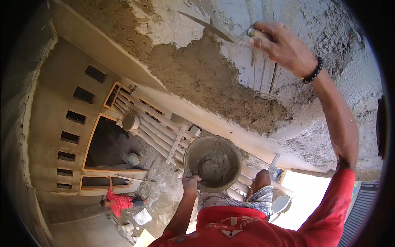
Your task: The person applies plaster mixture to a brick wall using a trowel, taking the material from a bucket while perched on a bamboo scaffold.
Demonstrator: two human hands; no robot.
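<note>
My right hand (284, 51) is closed on the handle of a metal trowel (220, 33), whose blade is at the upper wall surface (173, 74), which is patched with rough damp mortar and paler, smoother coating. My left hand (190, 183) grips a round bucket (189, 162) at its near left edge, low in front of me. Grey wet mortar (214, 164) lies inside it.
Below is a scaffold of poles (152, 127), with another bucket (130, 121) on it and a pale container (280, 204) at lower right. A person in a striped red shirt (116, 201) is by a wooden frame (105, 187). Sacks and debris lie on the floor (162, 189).
</note>
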